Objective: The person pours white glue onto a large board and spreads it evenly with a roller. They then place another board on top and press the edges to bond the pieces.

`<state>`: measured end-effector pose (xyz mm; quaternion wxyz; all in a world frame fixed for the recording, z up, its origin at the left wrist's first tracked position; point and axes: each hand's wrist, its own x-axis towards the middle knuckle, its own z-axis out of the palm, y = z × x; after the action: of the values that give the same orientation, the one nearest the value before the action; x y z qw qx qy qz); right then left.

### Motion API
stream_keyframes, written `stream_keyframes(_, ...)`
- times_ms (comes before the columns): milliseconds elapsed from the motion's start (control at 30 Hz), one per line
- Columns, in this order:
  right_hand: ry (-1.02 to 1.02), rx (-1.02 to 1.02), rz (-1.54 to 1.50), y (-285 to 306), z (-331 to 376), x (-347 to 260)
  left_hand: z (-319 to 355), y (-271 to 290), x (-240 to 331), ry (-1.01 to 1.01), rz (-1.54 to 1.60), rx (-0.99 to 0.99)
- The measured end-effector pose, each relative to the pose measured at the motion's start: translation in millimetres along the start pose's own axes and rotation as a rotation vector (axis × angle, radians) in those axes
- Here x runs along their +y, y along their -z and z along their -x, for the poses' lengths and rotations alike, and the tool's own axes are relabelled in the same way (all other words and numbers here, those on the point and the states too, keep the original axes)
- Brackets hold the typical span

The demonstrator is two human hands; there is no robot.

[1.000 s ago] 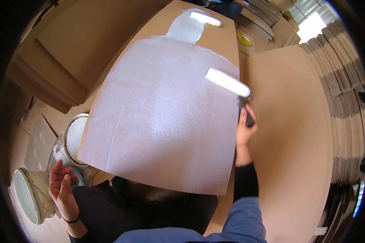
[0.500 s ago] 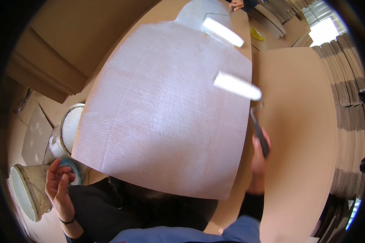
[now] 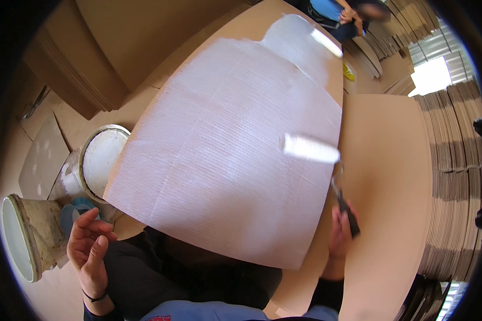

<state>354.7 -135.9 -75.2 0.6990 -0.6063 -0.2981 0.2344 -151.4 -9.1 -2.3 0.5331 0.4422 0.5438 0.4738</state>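
Note:
My right hand (image 3: 341, 235) grips the black handle of a paint roller (image 3: 310, 148). Its white sleeve lies on the right part of a large cardboard sheet (image 3: 225, 155), near the sheet's right edge, and looks slightly blurred. A wet, whitish coating covers most of that sheet. My left hand (image 3: 92, 241) is raised beside the sheet's near left corner, palm up, fingers loosely spread and holding nothing. Close to it are a blue roll-like thing (image 3: 77, 209) and a dirty bucket (image 3: 48, 235) tipped on its side.
A second bucket (image 3: 84, 166) with a white top stands left of the sheet. Brown cardboard (image 3: 385, 176) lies on the right, beside tall cardboard stacks (image 3: 455, 187). At the far end, another person (image 3: 340, 13) is near a second white roller (image 3: 326, 43). Large boards (image 3: 107, 37) lean at far left.
My right hand and the roller have moved a little toward me. The other person's roller has shifted to the far right, and more of that person shows. My view has turned slightly.

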Motion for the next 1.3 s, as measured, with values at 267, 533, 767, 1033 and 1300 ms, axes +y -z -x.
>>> stream_keyframes(267, 0.234, 0.018, 0.336, -252, -240, 118, 10, -8, 13, 0.051, 0.136, -0.041)
stream_keyframes(533, 0.581, -0.168, 0.683, -227, -127, 80, 11, 6, 11, 0.028, 0.191, -0.046)
stream_keyframes(767, 0.603, -0.501, 0.603, -100, 95, -26, 5, 34, 6, 0.039, 0.165, 0.035)
stream_keyframes(1033, 0.657, -0.405, 0.639, -130, 42, 24, 6, 47, 6, 0.081, 0.209, 0.007)
stream_keyframes(1300, 0.656, -0.286, 0.729, -342, -223, 113, 6, 35, 12, 0.095, 0.178, 0.043)
